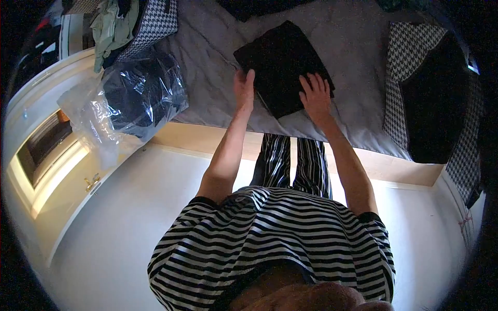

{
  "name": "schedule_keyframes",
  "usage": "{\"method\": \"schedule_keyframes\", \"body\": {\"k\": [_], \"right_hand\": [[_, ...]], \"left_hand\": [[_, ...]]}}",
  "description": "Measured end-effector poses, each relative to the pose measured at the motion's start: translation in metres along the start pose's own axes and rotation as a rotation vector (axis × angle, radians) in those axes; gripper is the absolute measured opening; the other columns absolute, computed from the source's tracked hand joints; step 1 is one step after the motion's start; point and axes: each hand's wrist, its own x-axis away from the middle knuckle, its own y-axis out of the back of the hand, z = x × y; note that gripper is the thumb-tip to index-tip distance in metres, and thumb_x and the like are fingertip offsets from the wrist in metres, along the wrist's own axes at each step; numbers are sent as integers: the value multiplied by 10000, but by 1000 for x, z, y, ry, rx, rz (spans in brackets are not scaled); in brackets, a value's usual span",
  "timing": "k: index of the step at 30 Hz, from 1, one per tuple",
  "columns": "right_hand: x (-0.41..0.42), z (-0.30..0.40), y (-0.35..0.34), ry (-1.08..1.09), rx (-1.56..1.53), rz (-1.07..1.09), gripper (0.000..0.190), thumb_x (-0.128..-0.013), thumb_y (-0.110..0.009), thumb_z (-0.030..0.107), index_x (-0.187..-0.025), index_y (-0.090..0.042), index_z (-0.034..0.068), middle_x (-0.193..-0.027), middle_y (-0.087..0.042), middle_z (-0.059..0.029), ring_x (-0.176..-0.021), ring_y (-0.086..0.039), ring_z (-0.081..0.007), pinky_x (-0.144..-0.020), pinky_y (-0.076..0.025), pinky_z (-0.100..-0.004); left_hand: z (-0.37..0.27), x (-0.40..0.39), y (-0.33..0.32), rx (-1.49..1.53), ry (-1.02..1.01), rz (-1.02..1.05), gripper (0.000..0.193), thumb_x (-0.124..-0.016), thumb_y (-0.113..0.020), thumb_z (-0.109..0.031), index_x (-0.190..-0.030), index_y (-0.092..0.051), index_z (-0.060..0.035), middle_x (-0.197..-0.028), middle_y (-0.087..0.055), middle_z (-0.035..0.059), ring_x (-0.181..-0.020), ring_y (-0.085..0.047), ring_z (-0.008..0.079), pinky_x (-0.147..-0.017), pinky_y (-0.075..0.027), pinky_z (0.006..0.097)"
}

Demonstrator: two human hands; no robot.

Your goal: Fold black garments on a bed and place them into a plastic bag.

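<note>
A folded black cloth point(286, 66), probably a garment, lies at a slant on the grey bedsheet point(358, 62) before me. My left hand point(244, 87) is turned on its edge at the cloth's left side, thumb up; whether it presses against the fabric is hard to tell. Spread over the lower right part of the cloth are the fingers of my right hand point(316, 95), palm down, without a grip. The cloth's dark surface hides its folds.
Dark contents sit in a clear plastic bag point(144, 93) on the left. Houndstooth fabric point(406, 50) with a black piece point(433, 105) over it occupies the right end. A pale green garment point(114, 31) hangs at upper left, above a door with a brass handle point(91, 182).
</note>
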Motion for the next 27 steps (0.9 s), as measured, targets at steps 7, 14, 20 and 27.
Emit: {"method": "schedule_keyframes", "body": {"k": [7,14,20,27], "right_hand": [[3,-22,2,73,5,31,453,-878,-570,249,-1307,-471,140,-1339,-427,-138,-1263,-371,-330,-1073,-263,-507],[41,-59,14,-480,-420,-157,242,-914,-530,191,-1109,-583,58,-1041,-603,-173,-923,-588,-340,-792,-461,-414],[63,-27,22,-499,-583,-125,191,-920,-536,169,-1042,-591,32,-855,-629,-160,-738,-617,-284,-665,-477,-382],[24,-24,-9,-484,-700,-8,216,-914,-540,149,-1104,-556,46,-761,-588,-101,-657,-559,-177,-631,-468,-328]], "left_hand": [[-1,-69,9,-15,277,245,803,-775,-684,-528,-1252,-443,71,-1187,-551,151,-1076,-519,248,-921,-412,366],[4,-86,-15,-74,274,87,602,-789,-728,-342,-1183,-529,66,-1167,-582,165,-1042,-560,282,-890,-435,378],[-20,-74,-19,-195,196,95,529,-802,-716,-306,-1159,-552,48,-1149,-596,148,-1017,-576,284,-863,-445,376],[-21,-10,-5,200,217,272,585,-814,-703,-366,-1226,-521,6,-1204,-560,83,-1106,-497,204,-965,-358,321]]}}
